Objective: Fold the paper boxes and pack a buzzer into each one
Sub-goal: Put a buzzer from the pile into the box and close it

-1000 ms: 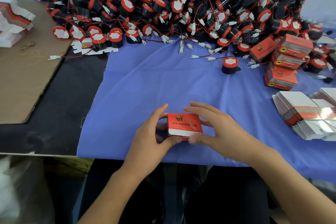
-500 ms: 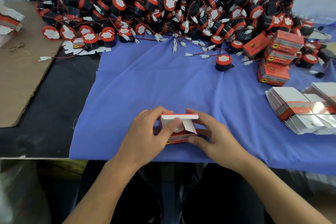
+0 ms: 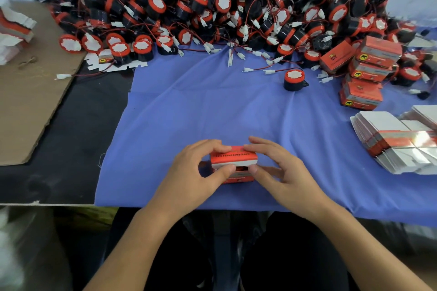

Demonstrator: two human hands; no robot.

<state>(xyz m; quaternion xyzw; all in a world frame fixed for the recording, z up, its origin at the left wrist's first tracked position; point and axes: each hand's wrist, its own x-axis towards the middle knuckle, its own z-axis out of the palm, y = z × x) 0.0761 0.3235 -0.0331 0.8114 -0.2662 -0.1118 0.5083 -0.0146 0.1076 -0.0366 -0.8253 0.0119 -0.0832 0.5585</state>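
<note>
A small orange and white paper box (image 3: pixel 233 159) sits near the front edge of the blue cloth (image 3: pixel 212 111). My left hand (image 3: pixel 196 172) grips its left end, thumb on the near flap and fingers curled over the top. My right hand (image 3: pixel 279 168) pinches its right end the same way. The near end flap is partly folded down, with a dark gap under it. One black and orange buzzer (image 3: pixel 294 80) stands alone further back. A large heap of buzzers (image 3: pixel 224 2) with red wires fills the back of the table.
Several closed orange boxes (image 3: pixel 369 68) are stacked at the right. A bundle of flat unfolded boxes (image 3: pixel 397 142) lies at the right edge. Brown cardboard (image 3: pixel 26 101) covers the left side, with more flat boxes (image 3: pixel 14 28) on it. The table's front edge runs just below my hands.
The box was turned in my hands from lying flat to end-on. Its white end flap, raised half a second ago, is now folded down toward the opening.
</note>
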